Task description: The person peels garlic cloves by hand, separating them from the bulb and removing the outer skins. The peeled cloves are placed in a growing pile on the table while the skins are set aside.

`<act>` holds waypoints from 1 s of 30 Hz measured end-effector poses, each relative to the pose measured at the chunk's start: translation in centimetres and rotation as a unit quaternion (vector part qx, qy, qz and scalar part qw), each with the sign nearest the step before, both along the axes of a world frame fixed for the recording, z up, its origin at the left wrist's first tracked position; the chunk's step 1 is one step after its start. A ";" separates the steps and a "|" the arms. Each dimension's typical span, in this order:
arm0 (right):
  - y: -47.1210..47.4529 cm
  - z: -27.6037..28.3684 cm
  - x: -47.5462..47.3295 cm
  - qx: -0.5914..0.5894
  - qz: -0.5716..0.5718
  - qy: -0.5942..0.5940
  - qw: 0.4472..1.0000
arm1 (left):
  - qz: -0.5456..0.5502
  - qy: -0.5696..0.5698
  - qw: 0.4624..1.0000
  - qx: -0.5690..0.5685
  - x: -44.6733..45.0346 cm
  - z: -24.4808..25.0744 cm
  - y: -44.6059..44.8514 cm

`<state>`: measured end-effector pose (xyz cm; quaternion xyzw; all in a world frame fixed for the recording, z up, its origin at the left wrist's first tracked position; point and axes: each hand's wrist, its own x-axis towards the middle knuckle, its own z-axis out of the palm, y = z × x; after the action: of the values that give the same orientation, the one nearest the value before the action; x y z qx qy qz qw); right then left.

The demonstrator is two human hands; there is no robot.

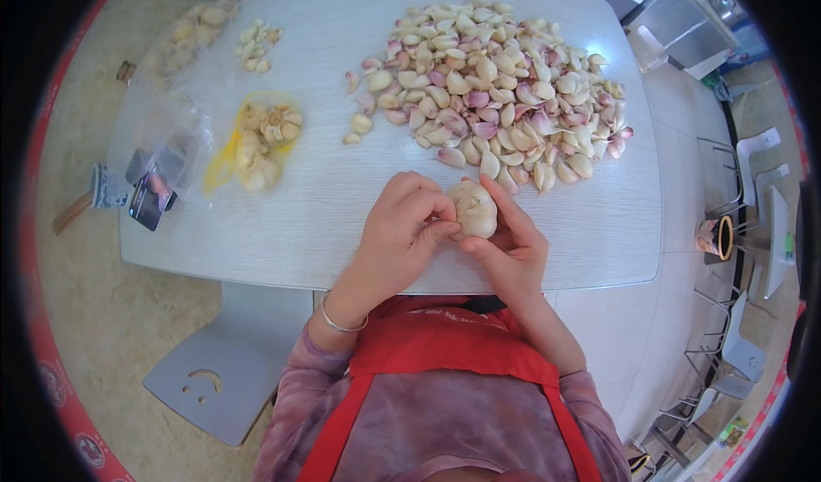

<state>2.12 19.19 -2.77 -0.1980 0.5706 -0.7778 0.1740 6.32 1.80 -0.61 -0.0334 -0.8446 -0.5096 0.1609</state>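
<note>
A whole garlic bulb [476, 210] is held between both hands above the table's near edge. My right hand [512, 238] cradles it from the right, thumb below and a finger along its upper side. The fingertips of my left hand [410, 228] pinch at the bulb's left side. Just beyond lies a large heap of loose, unpeeled garlic cloves [494, 90]. To the left, several garlic bulbs [260, 155] rest in and on a yellow mesh net [221, 166]. Farther back is a small group of pale cloves [254, 44].
Clear plastic bags [173, 113], one with more bulbs [199, 26], lie at the table's left edge beside a phone-like dark object [151, 201] and a patterned cup of sticks [108, 187]. A grey chair [211, 373] stands at the near left of the table [321, 225].
</note>
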 end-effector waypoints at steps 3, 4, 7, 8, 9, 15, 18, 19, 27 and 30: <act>-0.1 -0.3 -0.1 0.001 -0.013 0.005 1.000 | 0.050 -0.009 0.998 0.044 0.2 0.6 1.0; -0.1 -0.5 -0.2 -0.010 -0.017 0.015 1.000 | 0.071 -0.015 0.995 0.071 0.3 0.8 1.5; -0.4 -0.7 -0.3 -0.031 -0.019 0.034 0.999 | 0.098 -0.030 0.991 0.092 0.9 0.9 1.9; -0.4 -0.6 -0.3 -0.030 -0.015 0.035 0.999 | 0.074 -0.036 0.991 0.102 0.8 0.8 1.6; -0.3 -0.5 -0.2 -0.031 -0.009 0.034 0.999 | 0.053 -0.042 0.992 0.111 0.8 0.6 1.1; 0.3 -0.5 -0.2 0.017 0.051 0.019 0.998 | -0.024 -0.085 0.991 0.097 0.7 1.0 -0.4; 0.2 0.3 -0.1 0.025 0.062 0.016 0.998 | -0.027 -0.078 0.992 0.100 0.9 1.0 -0.1; 0.2 0.5 -0.1 0.023 0.065 0.010 0.998 | -0.025 -0.069 0.992 0.101 1.0 0.9 0.0; -1.3 0.2 0.7 -0.109 0.048 -0.183 0.976 | 0.044 0.154 0.986 -0.045 0.7 -0.8 1.4; -1.8 0.1 1.1 -0.152 0.027 -0.211 0.965 | 0.045 0.227 0.969 -0.088 0.4 -1.2 1.5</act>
<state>3.18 17.40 -2.66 -0.0687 0.3903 -0.8748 0.2788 6.69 3.34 -1.77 -0.1246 -0.8280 -0.4045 0.3679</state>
